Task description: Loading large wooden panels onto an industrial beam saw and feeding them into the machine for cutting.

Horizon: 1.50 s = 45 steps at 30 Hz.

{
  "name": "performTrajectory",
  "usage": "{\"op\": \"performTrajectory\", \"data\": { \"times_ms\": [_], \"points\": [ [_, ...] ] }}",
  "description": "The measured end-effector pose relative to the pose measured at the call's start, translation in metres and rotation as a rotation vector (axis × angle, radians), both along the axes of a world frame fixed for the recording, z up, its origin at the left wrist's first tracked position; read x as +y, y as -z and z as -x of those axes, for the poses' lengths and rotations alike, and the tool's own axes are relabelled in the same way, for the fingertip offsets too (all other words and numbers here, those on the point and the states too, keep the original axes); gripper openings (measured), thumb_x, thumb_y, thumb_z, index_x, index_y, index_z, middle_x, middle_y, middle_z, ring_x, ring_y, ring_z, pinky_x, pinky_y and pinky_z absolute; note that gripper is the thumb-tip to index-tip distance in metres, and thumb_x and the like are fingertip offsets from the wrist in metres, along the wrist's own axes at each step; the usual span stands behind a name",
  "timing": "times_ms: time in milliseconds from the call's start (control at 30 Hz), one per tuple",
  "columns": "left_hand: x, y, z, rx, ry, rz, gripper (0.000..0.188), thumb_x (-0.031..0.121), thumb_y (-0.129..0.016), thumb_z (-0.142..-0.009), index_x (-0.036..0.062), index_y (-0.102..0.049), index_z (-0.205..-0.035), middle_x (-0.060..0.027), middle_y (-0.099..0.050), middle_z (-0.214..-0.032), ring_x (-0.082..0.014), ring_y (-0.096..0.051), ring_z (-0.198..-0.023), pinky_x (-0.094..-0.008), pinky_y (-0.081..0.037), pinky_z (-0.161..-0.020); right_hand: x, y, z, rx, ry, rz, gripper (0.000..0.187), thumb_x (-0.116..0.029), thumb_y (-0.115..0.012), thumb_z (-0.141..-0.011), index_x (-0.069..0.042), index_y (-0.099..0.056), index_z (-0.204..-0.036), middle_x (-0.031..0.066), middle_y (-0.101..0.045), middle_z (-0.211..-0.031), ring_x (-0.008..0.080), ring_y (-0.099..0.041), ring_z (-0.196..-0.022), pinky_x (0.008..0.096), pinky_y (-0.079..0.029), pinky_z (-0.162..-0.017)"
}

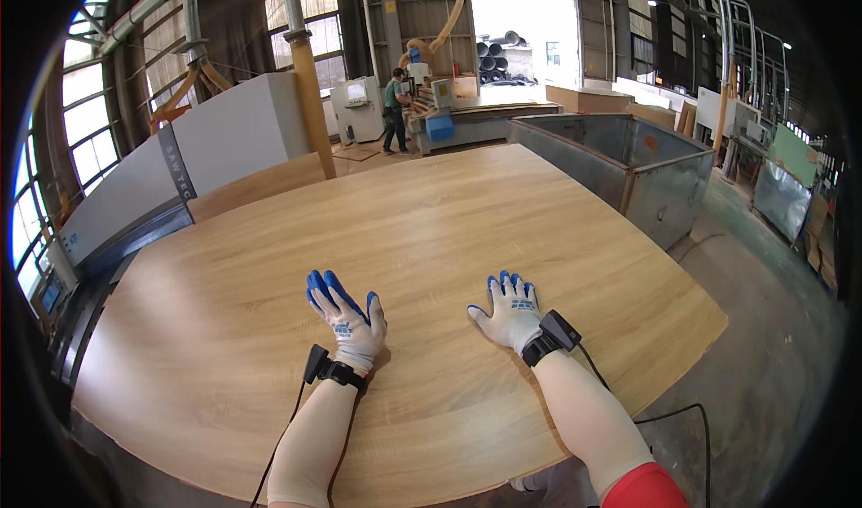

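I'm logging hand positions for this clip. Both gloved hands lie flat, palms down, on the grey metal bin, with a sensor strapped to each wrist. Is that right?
Not quite. The head view shows the left hand and right hand lying flat, palms down, on the large wooden panel, not on the grey metal bin, which stands beyond the panel's far right edge. The rest holds: each wrist carries a black strapped sensor.

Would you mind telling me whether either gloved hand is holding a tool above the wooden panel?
No, the left hand and the right hand both lie flat and open on the wooden panel, holding nothing.
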<state>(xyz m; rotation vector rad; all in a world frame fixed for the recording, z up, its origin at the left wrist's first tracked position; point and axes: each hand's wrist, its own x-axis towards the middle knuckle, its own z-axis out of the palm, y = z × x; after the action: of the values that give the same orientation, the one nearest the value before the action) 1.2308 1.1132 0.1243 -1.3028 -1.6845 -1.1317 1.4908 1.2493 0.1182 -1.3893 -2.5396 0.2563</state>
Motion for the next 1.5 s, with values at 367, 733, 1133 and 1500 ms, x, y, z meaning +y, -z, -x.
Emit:
{"op": "performTrajectory", "data": {
  "times_ms": [367,733,1133,1500],
  "points": [
    [0.001,-0.010,-0.011,-0.011,-0.011,0.352,0.088,0.035,-0.060,-0.092,-0.0076,-0.018,-0.156,-0.0290,-0.017,-0.164,-0.0424,-0.013,-0.154,-0.0524,-0.007,-0.125,-0.005,-0.003,-0.006,0.018,0.050,-0.153,0.087,-0.060,-0.048,-0.095,0.000,-0.031,-0.155,0.0217,-0.026,-0.164,0.0393,-0.018,-0.153,0.0548,-0.009,-0.124],
    [0.010,0.008,0.002,-0.164,0.009,0.846,0.085,0.041,-0.057,-0.094,-0.0061,-0.021,-0.156,-0.0258,-0.016,-0.165,-0.0429,-0.010,-0.154,-0.0537,-0.008,-0.124,-0.011,-0.020,-0.002,0.251,0.132,-0.520,0.087,-0.055,-0.053,-0.093,0.002,-0.031,-0.155,0.0230,-0.027,-0.163,0.0421,-0.022,-0.151,0.0564,-0.014,-0.122],
    [0.003,0.006,0.003,-0.167,-0.040,1.125,0.076,0.054,-0.035,-0.101,0.0010,-0.033,-0.155,-0.0204,-0.028,-0.163,-0.0335,-0.021,-0.154,-0.0457,-0.012,-0.125,-0.010,-0.029,-0.002,0.459,0.054,-0.725,0.087,-0.056,-0.051,-0.095,0.003,-0.029,-0.155,0.0255,-0.022,-0.164,0.0424,-0.022,-0.151,0.0560,-0.011,-0.123],
    [-0.004,-0.007,-0.012,0.047,-0.170,0.273,0.094,0.036,-0.062,-0.090,-0.0067,-0.013,-0.157,-0.0262,-0.009,-0.166,-0.0446,-0.005,-0.154,-0.0538,-0.004,-0.124,-0.015,-0.011,0.003,-0.106,-0.046,0.012,0.089,-0.065,-0.040,-0.097,-0.001,-0.027,-0.158,0.0191,-0.022,-0.166,0.0364,-0.016,-0.155,0.0511,-0.009,-0.125]
  ]
}}
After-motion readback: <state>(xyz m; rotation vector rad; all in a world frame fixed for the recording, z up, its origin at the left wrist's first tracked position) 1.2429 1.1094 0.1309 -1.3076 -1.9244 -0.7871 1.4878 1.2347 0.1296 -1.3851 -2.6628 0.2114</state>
